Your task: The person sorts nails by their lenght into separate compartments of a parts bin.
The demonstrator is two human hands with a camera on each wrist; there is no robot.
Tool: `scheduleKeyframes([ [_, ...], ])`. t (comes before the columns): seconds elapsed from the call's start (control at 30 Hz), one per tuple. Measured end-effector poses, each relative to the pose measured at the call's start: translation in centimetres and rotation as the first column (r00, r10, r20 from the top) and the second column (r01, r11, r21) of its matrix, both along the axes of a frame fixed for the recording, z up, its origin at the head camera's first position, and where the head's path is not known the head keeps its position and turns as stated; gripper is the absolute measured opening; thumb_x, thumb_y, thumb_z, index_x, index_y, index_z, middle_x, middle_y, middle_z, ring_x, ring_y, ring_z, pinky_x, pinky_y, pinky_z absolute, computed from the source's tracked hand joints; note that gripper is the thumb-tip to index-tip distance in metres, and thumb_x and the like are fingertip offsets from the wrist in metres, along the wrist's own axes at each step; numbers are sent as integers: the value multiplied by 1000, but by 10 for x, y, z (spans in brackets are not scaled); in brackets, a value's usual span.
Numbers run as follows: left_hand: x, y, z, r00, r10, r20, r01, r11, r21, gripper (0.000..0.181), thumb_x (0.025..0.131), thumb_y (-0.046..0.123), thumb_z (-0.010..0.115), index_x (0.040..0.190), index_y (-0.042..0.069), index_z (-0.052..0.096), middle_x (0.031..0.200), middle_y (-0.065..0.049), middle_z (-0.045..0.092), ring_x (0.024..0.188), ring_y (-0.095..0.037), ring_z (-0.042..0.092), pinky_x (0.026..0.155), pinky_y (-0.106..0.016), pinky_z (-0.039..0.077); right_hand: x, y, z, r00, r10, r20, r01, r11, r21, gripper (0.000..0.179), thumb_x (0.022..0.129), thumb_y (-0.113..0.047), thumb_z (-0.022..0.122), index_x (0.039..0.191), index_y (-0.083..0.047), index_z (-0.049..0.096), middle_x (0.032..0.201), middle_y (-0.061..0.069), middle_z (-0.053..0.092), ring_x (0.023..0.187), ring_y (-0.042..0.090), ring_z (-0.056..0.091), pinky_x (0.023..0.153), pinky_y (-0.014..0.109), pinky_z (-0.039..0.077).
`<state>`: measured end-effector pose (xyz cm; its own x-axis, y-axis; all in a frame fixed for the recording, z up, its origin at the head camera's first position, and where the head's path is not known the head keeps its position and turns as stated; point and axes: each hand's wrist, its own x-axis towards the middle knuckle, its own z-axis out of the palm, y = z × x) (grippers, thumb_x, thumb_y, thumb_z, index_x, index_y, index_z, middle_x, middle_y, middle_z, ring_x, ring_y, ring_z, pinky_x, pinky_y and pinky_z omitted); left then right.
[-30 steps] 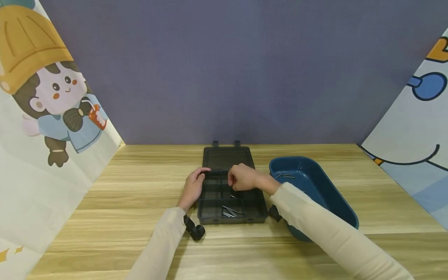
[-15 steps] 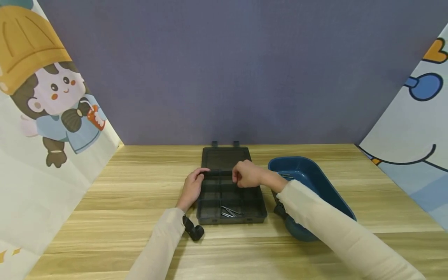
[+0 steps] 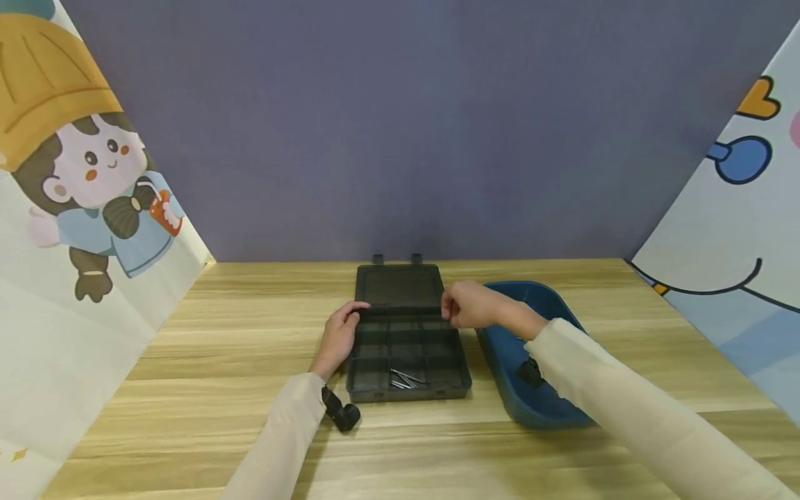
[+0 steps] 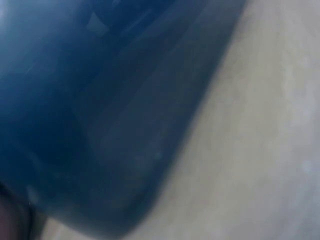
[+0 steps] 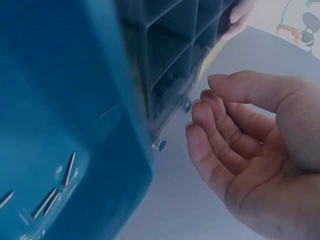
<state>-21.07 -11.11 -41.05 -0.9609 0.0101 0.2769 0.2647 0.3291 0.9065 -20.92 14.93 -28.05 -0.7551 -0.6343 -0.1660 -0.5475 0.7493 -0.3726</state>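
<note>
A dark translucent compartment box point(image 3: 369, 375) lies with its lid point(image 3: 400, 286) folded back. Several nails point(image 3: 406, 380) lie in its front middle compartment. At the far left corner my left hand point(image 3: 336, 342) holds the box, one finger over the back edge and the thumb by the side. My right hand point(image 3: 475, 305) is above the box's far right corner, beside the blue basin. In the right wrist view the right hand's fingers point(image 5: 207, 145) curl loosely with nothing between them. A few loose nails point(image 5: 69, 169) lie on the basin floor.
The blue basin point(image 3: 503, 385) stands right of the box, with the right forearm point(image 3: 600, 375) across it. A grey-purple panel point(image 3: 400, 132) rises behind the wooden table point(image 3: 206, 389). Printed cartoon panels point(image 3: 744, 229) flank both sides. The left wrist view shows mostly blurred blue plastic point(image 4: 125, 125).
My right hand has moved right, from over the middle of the box to its far right corner. A nail that showed below it one second ago is out of sight. The left hand stays put.
</note>
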Motion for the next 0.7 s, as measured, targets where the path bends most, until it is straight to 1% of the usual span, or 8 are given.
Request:
scheduleKeyframes([
  [0.13, -1, 0, 1, 1000, -5, 15, 5, 1000, 4, 30, 97, 4, 41, 116, 0, 63, 125, -18, 60, 105, -29, 51, 101, -46, 38, 2, 14, 3, 1000, -22, 12, 22, 1000, -3, 13, 83, 6, 56, 85, -4, 64, 75, 4, 61, 61, 11, 47, 59, 24, 40],
  [0.23, 0, 0, 1, 1000, -3, 6, 3, 1000, -5, 30, 96, 3, 41, 116, 1, 64, 124, -18, 60, 105, -28, 52, 101, -46, 39, 2, 24, 4, 999, -42, 21, 42, 999, 5, 13, 83, 6, 56, 87, -4, 64, 77, 4, 61, 64, 12, 49, 60, 25, 42],
  [0.3, 0, -1, 1, 1000, 1, 11, -1, 1000, -6, 30, 96, 3, 41, 115, 1, 64, 118, -19, 61, 99, -29, 52, 98, -44, 39, 1, 30, 4, 999, -43, 11, 43, 999, 6, 13, 82, 5, 57, 87, -4, 64, 78, 4, 62, 65, 11, 50, 60, 26, 43],
  [0.4, 1, 0, 1, 1000, 7, 12, -6, 1000, -16, 30, 96, 3, 41, 115, 2, 64, 114, -18, 61, 94, -27, 50, 94, -42, 39, 1, 40, 1, 999, -41, 2, 41, 999, -5, 12, 81, 6, 58, 86, -3, 65, 79, 5, 63, 66, 11, 53, 61, 26, 44],
  [0.5, 0, 0, 0, 1000, 9, 12, -9, 1000, -14, 30, 96, 3, 41, 115, 2, 64, 113, -18, 61, 95, -28, 50, 95, -43, 39, 0, 48, -2, 999, -46, 4, 46, 999, -10, 12, 81, 6, 58, 88, -1, 65, 81, 6, 63, 67, 11, 54, 61, 27, 46],
  [0.53, 0, 0, -1, 1000, 12, 8, -12, 1000, -14, 30, 96, 2, 41, 115, 2, 64, 117, -17, 61, 98, -27, 50, 96, -44, 39, 0, 51, -3, 999, -51, 5, 51, 999, -9, 12, 81, 6, 58, 88, -1, 64, 81, 6, 64, 68, 11, 55, 61, 27, 46],
  [0.7, -1, -1, -2, 1000, 16, 3, -16, 1000, -4, 30, 96, 2, 42, 113, 3, 65, 121, -17, 61, 101, -27, 50, 100, -46, 39, -1, 62, -7, 997, -71, -1, 71, 997, 7, 11, 81, 4, 59, 88, -2, 63, 83, 8, 64, 69, 12, 57, 63, 29, 48],
])
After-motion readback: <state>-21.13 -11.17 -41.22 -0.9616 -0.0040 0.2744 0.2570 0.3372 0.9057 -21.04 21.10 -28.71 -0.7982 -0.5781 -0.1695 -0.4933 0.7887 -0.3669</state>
